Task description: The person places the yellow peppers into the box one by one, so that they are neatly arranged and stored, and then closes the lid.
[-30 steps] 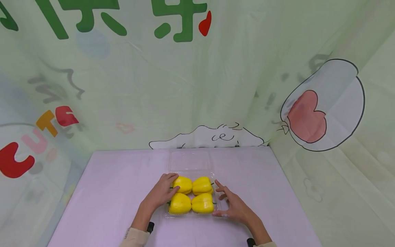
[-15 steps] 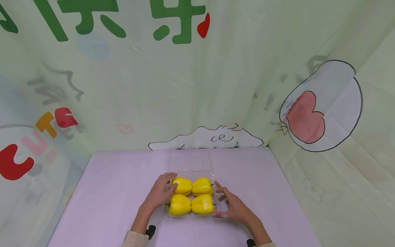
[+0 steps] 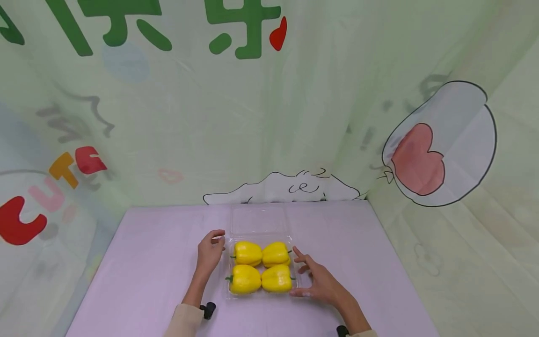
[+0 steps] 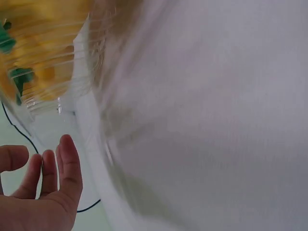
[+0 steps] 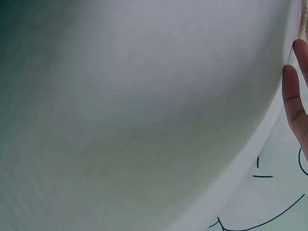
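Several yellow bell peppers (image 3: 246, 279) with green stems lie in two rows in a clear plastic clamshell container (image 3: 261, 296). Its see-through lid (image 3: 258, 220) lies folded back behind it. My left hand (image 3: 210, 250) is just left of the container, holding nothing, its fingers loosely bent. In the left wrist view, a gap shows between that hand (image 4: 45, 187) and the ribbed plastic wall. At the right side is my right hand (image 3: 317, 281), fingers and thumb spread along the container's edge, thumb by the front right corner. Only a few right fingers (image 5: 292, 91) show in the right wrist view.
A pale lilac cloth-covered table (image 3: 168, 234) surrounds the container. Printed light green curtains (image 3: 210, 117) stand behind the table and at both sides.
My left hand has let go of the back left pepper and drawn away to the left, out of the container. My right hand has stayed in place.
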